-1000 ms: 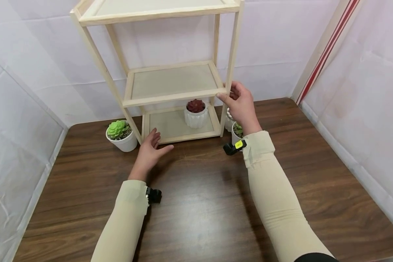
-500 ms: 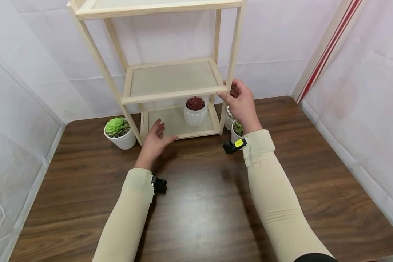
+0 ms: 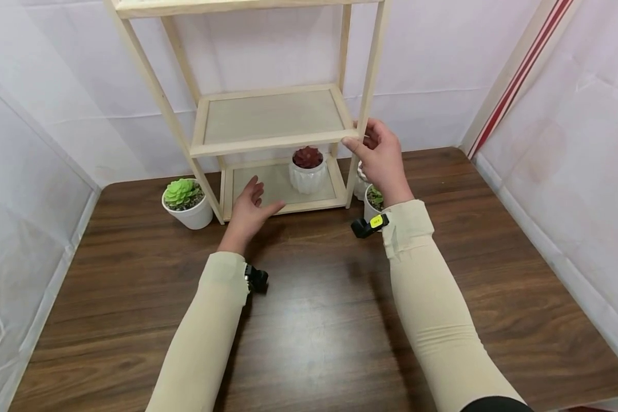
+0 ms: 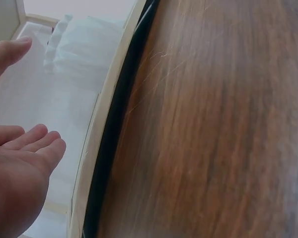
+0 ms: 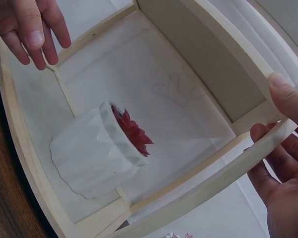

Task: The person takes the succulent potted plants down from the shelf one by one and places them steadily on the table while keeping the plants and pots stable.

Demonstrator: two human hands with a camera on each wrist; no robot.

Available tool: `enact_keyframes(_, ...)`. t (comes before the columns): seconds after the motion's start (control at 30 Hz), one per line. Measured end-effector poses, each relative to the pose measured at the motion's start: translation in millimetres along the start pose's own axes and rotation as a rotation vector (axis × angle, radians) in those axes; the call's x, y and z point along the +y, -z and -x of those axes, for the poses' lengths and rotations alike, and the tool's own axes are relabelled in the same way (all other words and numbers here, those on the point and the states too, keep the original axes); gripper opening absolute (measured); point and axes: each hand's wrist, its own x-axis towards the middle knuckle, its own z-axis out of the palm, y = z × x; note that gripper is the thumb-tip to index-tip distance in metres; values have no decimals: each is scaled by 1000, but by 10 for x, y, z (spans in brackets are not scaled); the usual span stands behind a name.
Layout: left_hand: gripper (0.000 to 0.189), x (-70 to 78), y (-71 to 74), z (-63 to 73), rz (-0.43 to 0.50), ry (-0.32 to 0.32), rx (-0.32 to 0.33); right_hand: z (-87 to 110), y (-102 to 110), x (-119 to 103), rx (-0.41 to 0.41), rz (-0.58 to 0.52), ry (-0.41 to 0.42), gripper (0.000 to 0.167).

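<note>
A three-tier wooden shelf rack (image 3: 275, 141) stands at the back of the table. My right hand (image 3: 385, 163) grips its right front post at the middle tier, thumb in front and fingers curled behind, as the right wrist view shows. On the bottom tier sits a dark red succulent (image 3: 307, 157) in a white ribbed pot (image 3: 308, 178). My left hand (image 3: 248, 216) reaches over the front edge of that tier, left of the pot. Its fingers are spread and relaxed, holding nothing; in the left wrist view a gap separates them from the pot (image 4: 84, 47).
Left of the rack stands a green succulent (image 3: 182, 193) in a white pot. Behind my right wrist, another green plant (image 3: 375, 197) and a white pot (image 3: 361, 184) are partly hidden. White sheeting (image 3: 432, 68) lines the back and sides of the wooden table (image 3: 309, 320).
My left hand has moved forward and to the right, farther over the bottom tier toward the red succulent. My right hand keeps its hold on the post. The head view has tilted slightly.
</note>
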Motion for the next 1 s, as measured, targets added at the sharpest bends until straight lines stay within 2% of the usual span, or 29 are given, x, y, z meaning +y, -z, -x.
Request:
enact_keyframes(0.27, 99, 30, -74, -54, -41, 1, -12, 63, 26, -6, -1, -10, -22, 48)
enact_keyframes(0.6, 101, 87, -101, -129, -54, -4, -24, 74, 30, -16, 0, -27, -5, 47)
enact_keyframes(1.0, 100, 61, -148, -171, -75, -16, -12, 113, -15, 4, 2, -32, 18, 46)
